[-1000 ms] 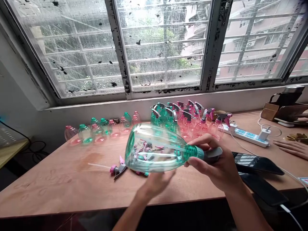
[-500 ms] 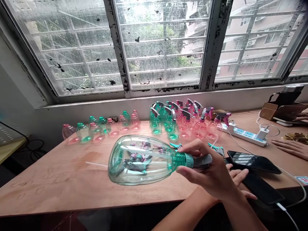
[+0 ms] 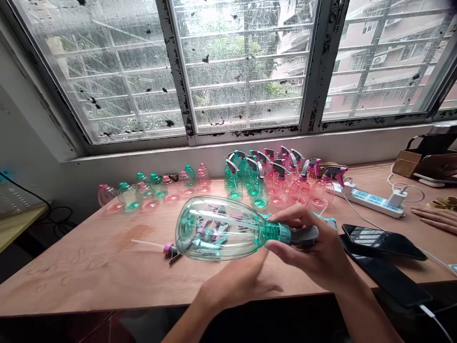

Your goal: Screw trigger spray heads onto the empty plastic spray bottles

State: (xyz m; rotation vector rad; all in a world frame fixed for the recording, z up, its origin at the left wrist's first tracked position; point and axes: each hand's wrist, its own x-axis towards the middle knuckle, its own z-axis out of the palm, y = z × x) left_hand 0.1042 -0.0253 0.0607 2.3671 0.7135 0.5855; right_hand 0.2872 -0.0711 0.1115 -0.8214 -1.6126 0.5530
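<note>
My right hand [image 3: 317,257] is closed around the collar and grey trigger of a clear green spray bottle [image 3: 221,228]. The bottle lies sideways in the air over the table, its base towards the left. Below its neck is my left hand [image 3: 239,281], empty as far as I can see, with fingers apart; it is slightly blurred and the bottle covers part of it. Through the clear plastic, several loose spray heads show on the table. One pink-collared spray head [image 3: 168,248] pokes out past the bottle's base, its white tube pointing left.
Headless green and pink bottles [image 3: 145,195] stand at the back left. Several bottles with spray heads [image 3: 259,188] are grouped at the back middle. To the right are a power strip [image 3: 371,200], two phones [image 3: 383,243], cables and another person's hand [image 3: 435,218].
My left hand has moved left from beside the phones to below the bottle. The held bottle has shifted slightly right and up in view, still in my right hand.
</note>
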